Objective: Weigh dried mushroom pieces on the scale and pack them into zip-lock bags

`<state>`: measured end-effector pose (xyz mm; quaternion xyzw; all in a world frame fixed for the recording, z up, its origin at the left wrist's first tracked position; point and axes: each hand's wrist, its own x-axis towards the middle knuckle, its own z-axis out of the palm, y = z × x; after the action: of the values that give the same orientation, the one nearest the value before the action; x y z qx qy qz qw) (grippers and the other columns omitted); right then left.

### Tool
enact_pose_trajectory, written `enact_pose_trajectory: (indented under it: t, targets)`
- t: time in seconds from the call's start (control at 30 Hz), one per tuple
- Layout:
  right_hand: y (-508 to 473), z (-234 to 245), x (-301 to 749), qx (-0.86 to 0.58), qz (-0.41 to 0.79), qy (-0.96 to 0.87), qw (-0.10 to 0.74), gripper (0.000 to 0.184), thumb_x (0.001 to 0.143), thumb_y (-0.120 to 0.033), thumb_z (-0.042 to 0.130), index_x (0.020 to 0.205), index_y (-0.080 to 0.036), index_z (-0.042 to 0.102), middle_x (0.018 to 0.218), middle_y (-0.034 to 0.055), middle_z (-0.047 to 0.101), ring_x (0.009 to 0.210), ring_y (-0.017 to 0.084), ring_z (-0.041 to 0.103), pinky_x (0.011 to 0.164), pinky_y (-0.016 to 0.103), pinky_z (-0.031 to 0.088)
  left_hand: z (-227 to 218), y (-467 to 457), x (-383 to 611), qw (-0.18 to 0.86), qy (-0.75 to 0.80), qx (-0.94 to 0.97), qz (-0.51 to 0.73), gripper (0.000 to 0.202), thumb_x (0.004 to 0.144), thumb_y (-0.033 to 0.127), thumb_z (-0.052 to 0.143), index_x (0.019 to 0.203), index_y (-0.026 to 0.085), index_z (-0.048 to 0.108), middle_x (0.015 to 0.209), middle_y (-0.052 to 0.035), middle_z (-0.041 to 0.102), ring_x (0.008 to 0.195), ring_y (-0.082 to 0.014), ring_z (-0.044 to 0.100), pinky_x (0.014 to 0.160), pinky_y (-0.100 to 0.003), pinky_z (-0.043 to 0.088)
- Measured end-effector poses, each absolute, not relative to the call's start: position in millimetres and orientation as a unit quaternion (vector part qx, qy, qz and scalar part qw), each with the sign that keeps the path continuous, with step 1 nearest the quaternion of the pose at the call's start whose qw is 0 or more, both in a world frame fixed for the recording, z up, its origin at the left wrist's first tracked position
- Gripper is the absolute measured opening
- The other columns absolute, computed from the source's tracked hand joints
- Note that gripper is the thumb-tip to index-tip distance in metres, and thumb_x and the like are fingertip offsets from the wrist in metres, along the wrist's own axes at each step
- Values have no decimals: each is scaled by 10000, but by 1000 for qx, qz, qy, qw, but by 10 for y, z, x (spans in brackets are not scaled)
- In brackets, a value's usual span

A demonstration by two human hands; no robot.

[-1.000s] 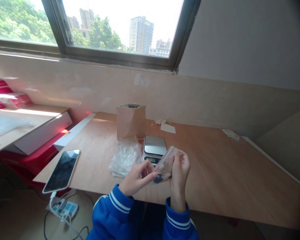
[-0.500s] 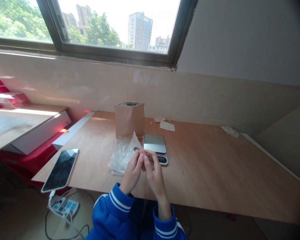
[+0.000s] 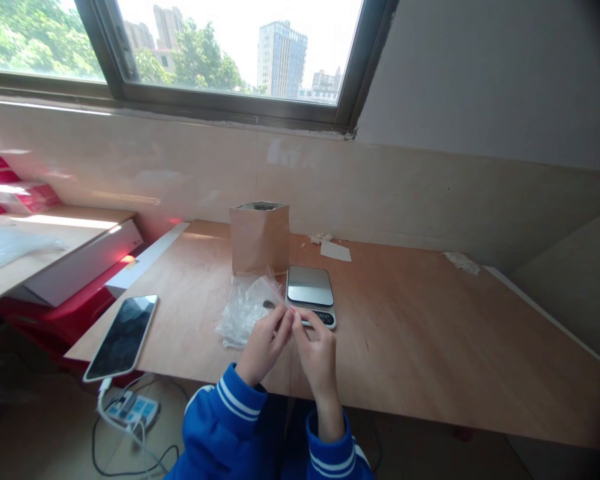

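A small clear zip bag (image 3: 263,292) with a red line along its edge is pinched between my two hands, a little above the table. Something dark shows inside it, too small to name. My left hand (image 3: 265,341) is closed on the bag's edge. The fingertips of my right hand (image 3: 317,350) close on the same edge, meeting the left fingertips. Behind and left of the hands lies a heap of clear plastic bags (image 3: 235,327). A kitchen scale (image 3: 309,287) with a steel plate stands just beyond my right hand, its display partly covered by the fingers.
An open brown paper bag (image 3: 260,240) stands upright behind the plastic bags. On the table's left edge lies a phone (image 3: 123,339), its cable running down to a power strip (image 3: 133,410). A white card (image 3: 335,251) rests near the wall.
The zip bag has tilted away and lower over the heap. My right hand has shifted slightly right and turned, and its fingertips now meet the left ones at the bag's edge.
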<state>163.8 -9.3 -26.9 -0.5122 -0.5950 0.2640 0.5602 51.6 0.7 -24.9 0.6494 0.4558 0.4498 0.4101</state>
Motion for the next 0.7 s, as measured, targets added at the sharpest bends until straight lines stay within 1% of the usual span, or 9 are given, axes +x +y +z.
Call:
enact_pose_trajectory:
  t: [0.07,0.17,0.3,0.4,0.47,0.5,0.57,0.63,0.7]
  targets:
    - [-92,-297,1626,-528,231,-588,568,255,902,-363,528,886,-206,728,926,66,735,884,214,662,828,337,517,-235,17,510,378,459,672,441,285,935,405,398,762,195,483,602,35,448,539,-104,444,513,-217,365]
    - [-72,-334,1650,-539,219,-578,571,285,899,-383,524,906,-203,745,943,80,742,893,227,667,832,353,517,-202,16,461,334,468,684,449,280,903,358,431,674,198,448,562,46,394,515,-96,388,498,-215,332]
    - [-27,-370,1855,-618,203,-447,614,386,860,-481,547,894,-155,751,923,117,750,802,247,691,742,351,532,-165,-43,298,290,496,667,474,315,848,285,486,569,196,370,509,57,327,485,-82,322,496,-220,281]
    - [-39,-339,1989,-617,239,-368,653,464,816,-549,582,928,-127,738,946,154,744,788,259,695,626,328,530,-169,-85,208,307,497,656,478,371,834,313,521,521,194,363,486,50,332,481,-89,324,498,-234,269]
    - [-70,-283,1993,-590,276,-344,677,485,804,-570,596,949,-123,716,961,164,738,750,245,694,585,315,525,-202,-84,208,342,474,634,506,392,857,372,508,523,195,403,511,30,394,514,-108,386,532,-246,319]
    - [-85,-252,1972,-576,294,-334,685,484,801,-575,601,950,-125,702,960,162,738,705,228,689,577,313,525,-229,-72,226,362,458,610,537,402,879,407,479,542,194,432,552,13,445,561,-123,438,578,-253,362]
    - [-103,-205,1900,-551,334,-313,697,467,799,-575,608,944,-136,675,944,142,739,603,182,660,574,308,526,-303,-31,290,409,425,534,606,408,909,470,423,627,188,511,710,-26,558,722,-158,539,712,-275,428]
    - [-92,-200,1807,-527,386,-285,701,452,792,-569,615,953,-148,648,921,119,740,540,151,626,546,292,517,-390,20,374,474,406,444,643,388,900,524,433,803,188,602,908,-53,628,895,-190,586,817,-300,448]
    - [-57,-243,1705,-501,438,-263,699,447,784,-564,619,965,-155,621,919,110,737,533,144,618,525,283,512,-465,61,460,563,387,373,627,453,856,586,487,1034,194,629,1038,-79,660,981,-222,608,849,-324,462]
